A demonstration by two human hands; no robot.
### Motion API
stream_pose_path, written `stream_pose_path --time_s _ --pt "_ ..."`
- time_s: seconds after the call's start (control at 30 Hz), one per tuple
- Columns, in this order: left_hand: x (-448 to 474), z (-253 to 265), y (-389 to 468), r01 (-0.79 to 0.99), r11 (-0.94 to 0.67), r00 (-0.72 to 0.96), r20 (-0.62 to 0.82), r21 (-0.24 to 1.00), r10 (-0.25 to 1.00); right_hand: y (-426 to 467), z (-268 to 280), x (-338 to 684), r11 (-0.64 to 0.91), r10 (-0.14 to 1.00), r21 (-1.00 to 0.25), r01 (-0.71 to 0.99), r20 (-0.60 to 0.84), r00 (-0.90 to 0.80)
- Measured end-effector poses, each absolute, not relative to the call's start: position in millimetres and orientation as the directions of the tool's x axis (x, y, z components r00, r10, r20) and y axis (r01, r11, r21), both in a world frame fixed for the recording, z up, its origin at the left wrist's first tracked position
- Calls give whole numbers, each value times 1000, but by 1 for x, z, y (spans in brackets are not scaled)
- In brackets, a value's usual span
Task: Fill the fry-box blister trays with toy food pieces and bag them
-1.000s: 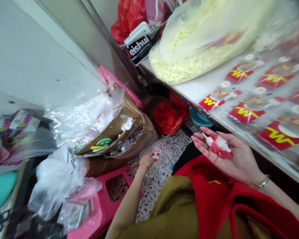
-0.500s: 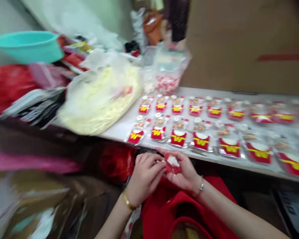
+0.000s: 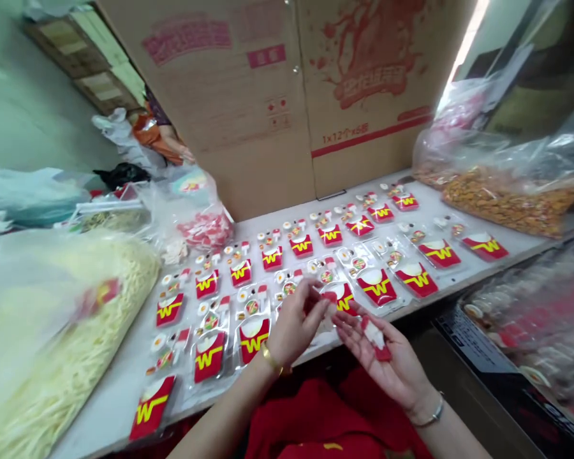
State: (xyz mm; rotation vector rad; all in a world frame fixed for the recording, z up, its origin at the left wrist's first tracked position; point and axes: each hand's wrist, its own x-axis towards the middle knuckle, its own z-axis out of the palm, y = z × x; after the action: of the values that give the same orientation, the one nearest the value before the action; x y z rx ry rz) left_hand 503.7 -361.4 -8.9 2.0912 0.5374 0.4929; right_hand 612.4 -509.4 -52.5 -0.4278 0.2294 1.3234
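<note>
My left hand reaches over the trays, thumb and fingers pinched on a small red-and-white piece. Beside it my right hand is turned palm up and cupped, with a few more red-and-white pieces lying in it. Two rows of clear plastic trays cover the table under and around my hands. Each tray has a red fries box with a yellow mark and small toy food pieces above it. My left hand partly hides the trays beneath it.
On the left lies a big clear bag of pale yellow strips. Behind it stands a bag of red-and-white pieces. A tall cardboard box backs the table. Bags of orange-brown pieces sit right; a box of packed pieces is below. Another person's arm shows behind.
The view has swung to the right. My hands have moved from the table's front edge to over the trays, and my left hand has drawn a piece away from my right palm.
</note>
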Motion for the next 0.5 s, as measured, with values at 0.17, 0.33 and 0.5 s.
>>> stream_pose_path --time_s 0.17,0.33,0.5 --pt "623 -47 -328 172 -317 815 46 933 578 -532 -66 669 334 712 -371 -866 -503 490" --pt "700 -76 -311 338 -511 759 93 790 645 -527 -63 697 392 693 -358 -847 -491 528" --pt "719 -92 -309 483 -722 774 144 496 616 -512 -63 716 415 736 -285 -864 -454 503"
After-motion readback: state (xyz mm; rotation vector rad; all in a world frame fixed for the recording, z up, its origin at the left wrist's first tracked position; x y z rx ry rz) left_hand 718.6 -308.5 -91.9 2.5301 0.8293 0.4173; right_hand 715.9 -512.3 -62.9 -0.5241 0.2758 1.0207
